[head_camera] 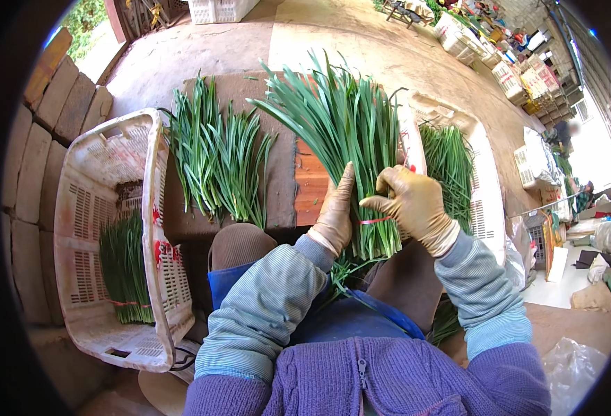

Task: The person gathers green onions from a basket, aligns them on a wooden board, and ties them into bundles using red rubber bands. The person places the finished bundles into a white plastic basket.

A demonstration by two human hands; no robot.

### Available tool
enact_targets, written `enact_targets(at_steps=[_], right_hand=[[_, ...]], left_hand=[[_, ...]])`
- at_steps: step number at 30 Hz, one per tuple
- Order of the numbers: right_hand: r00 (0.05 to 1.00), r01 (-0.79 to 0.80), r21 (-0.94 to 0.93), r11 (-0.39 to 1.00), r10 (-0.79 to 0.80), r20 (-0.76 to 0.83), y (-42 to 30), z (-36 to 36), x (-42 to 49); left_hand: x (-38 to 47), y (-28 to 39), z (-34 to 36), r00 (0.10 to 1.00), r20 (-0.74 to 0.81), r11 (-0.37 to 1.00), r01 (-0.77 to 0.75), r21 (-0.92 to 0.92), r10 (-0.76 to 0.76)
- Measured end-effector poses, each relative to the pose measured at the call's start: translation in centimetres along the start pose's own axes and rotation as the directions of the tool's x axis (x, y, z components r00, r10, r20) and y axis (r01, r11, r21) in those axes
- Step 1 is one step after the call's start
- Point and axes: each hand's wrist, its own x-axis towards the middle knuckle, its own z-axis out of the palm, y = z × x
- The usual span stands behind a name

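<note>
My left hand (337,210), in a tan rubber glove, holds the left side of a large bundle of garlic chives (357,135). The leaf tips point away from me, and the pale cut ends are near my lap. A red band (375,220) circles the bundle low down. My right hand (412,200), gloved alike, is at the bundle's right side just above the band. Its fingers are curled and its thumb reaches across the stalks; whether it pinches anything cannot be made out. Two loose piles of chives (217,161) lie to the left on a brown cloth-covered board (279,171).
On the left, a white plastic crate (157,291) holds banded chives (126,270); concrete blocks (30,177) are stacked beyond it. Another white crate (484,171) with chives (448,171) stands to the right. A reddish wooden surface (308,192) shows beside the bundle. More crates (523,78) line the far right.
</note>
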Motion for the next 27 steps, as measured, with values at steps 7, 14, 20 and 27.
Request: enact_targets(at_steps=[7, 14, 20, 27], right_hand=[[0.957, 0.182, 0.304, 0.935, -0.096, -0.275, -1.0, 2.8, -1.7], [0.93, 0.249, 0.699, 0.67, -0.367, 0.02, -0.6, 2.2, -3.9], [0.788, -0.206, 0.743, 0.637, -0.342, 0.511, -0.8, 0.3, -4.1], [0.937, 0.343, 0.206, 0.917, -0.348, -0.009, 0.8, 2.8, -2.4]], left_hand=[[0.5, -0.4, -0.5, 0.999, -0.035, 0.999, 0.0, -0.039, -0.001], [1.0, -0.7, -0.9, 0.991, 0.065, 0.974, 0.126, -0.188, -0.116], [0.4, 0.1, 0.1, 0.995, 0.041, 0.984, 0.093, -0.15, -0.087], [0.4, -0.1, -0.4, 0.993, 0.038, 0.992, 0.117, -0.039, -0.115]])
